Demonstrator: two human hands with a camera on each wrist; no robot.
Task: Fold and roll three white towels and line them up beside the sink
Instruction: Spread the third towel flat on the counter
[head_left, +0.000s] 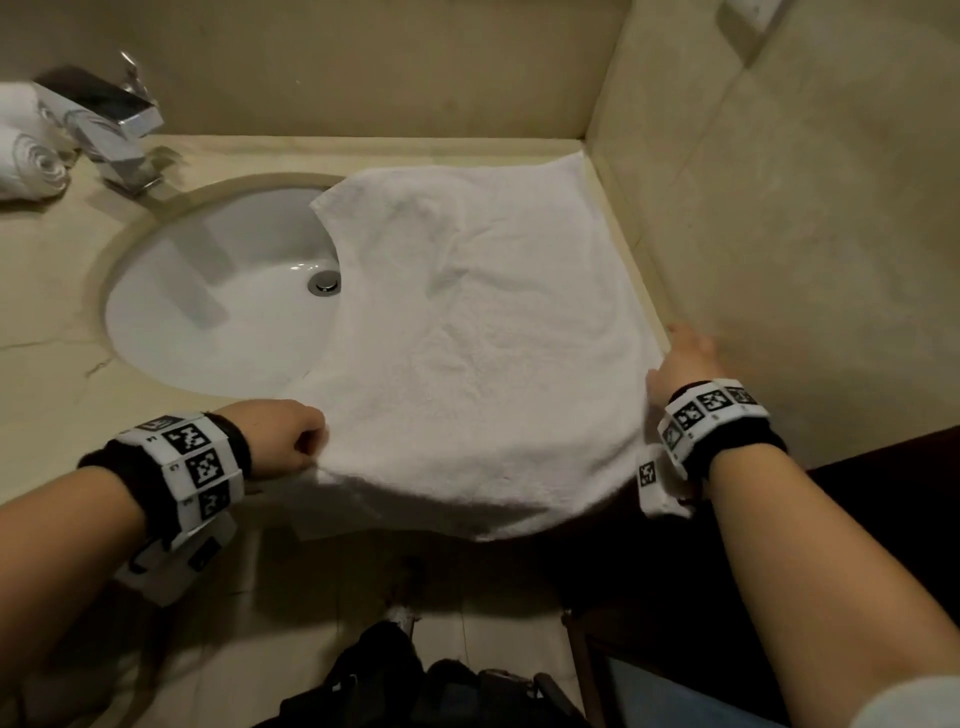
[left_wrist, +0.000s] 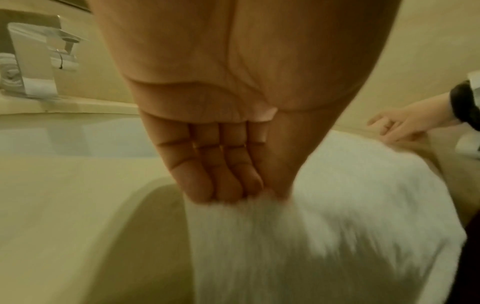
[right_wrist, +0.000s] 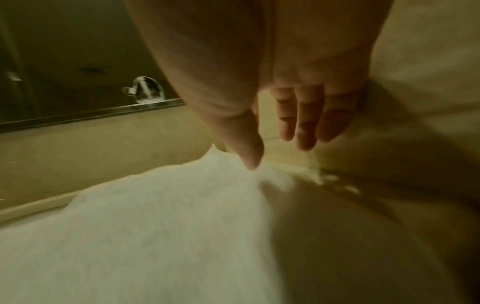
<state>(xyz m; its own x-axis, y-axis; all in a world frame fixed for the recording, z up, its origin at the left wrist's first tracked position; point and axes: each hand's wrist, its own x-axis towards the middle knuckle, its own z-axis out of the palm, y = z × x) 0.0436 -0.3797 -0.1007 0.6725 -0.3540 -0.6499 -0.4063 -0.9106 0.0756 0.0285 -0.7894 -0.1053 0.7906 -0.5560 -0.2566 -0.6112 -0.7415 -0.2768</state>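
Note:
A white towel (head_left: 493, 322) lies spread on the counter right of the sink (head_left: 182, 322), its left part hanging over the basin. My left hand (head_left: 311, 441) grips the towel's near left corner with curled fingers (left_wrist: 228, 185), and the near edge is lifted off the counter. My right hand (head_left: 675, 353) is at the towel's right edge by the side wall. There the thumb (right_wrist: 249, 152) pinches the towel (right_wrist: 155, 226) up into a peak, while the other fingers hang straight. Two rolled white towels (head_left: 26, 156) lie at the far left behind the faucet.
A chrome faucet (head_left: 119, 135) stands at the back left of the basin. The beige side wall (head_left: 805, 208) closes off the counter (head_left: 47, 291) on the right. A dark bag (head_left: 415, 686) sits on the floor below, with dark furniture (head_left: 883, 493) at the right.

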